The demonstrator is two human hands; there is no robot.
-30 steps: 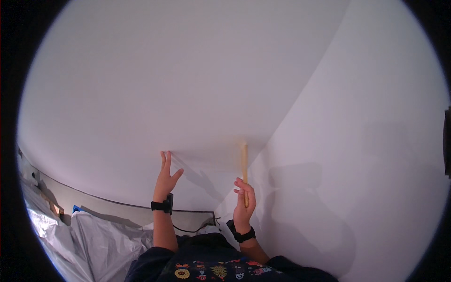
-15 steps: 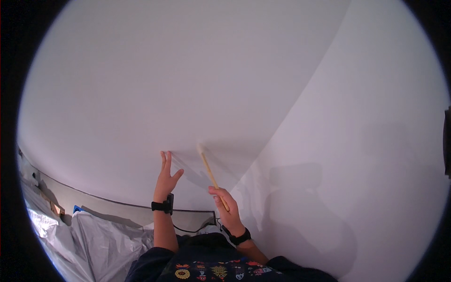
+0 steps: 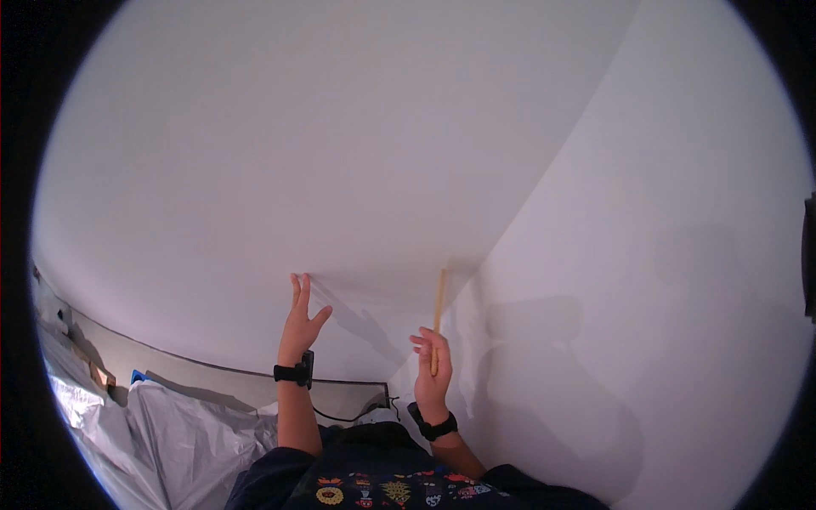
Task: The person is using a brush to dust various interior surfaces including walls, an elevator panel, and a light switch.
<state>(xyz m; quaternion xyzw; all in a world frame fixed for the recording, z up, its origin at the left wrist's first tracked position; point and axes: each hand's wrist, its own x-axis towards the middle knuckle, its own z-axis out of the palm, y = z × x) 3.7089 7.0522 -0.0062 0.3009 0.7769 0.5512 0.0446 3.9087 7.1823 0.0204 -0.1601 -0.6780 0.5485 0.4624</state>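
My left hand [image 3: 299, 327] is raised with its fingers apart, the fingertips resting against the white wall [image 3: 340, 153] in front of me. It holds nothing. Off to its right, my right hand [image 3: 433, 365] grips a slim brush [image 3: 439, 302] by its yellowish wooden handle. The brush stands nearly upright, and its pale tip meets the front wall a little left of the corner. That tip blends into the white surface, so its bristles are hard to make out.
A second white wall [image 3: 646, 212] meets the front one at the right, with my shadow on it. Crumpled grey plastic sheeting [image 3: 187, 425] covers things at the lower left. A dark cable [image 3: 340, 416] runs below my hands, and a blue object [image 3: 140, 376] shows behind the sheeting.
My right hand has moved right, carrying the brush tip along the wall toward the corner; the brush has turned from leaning left to nearly upright. My left hand has stayed in place.
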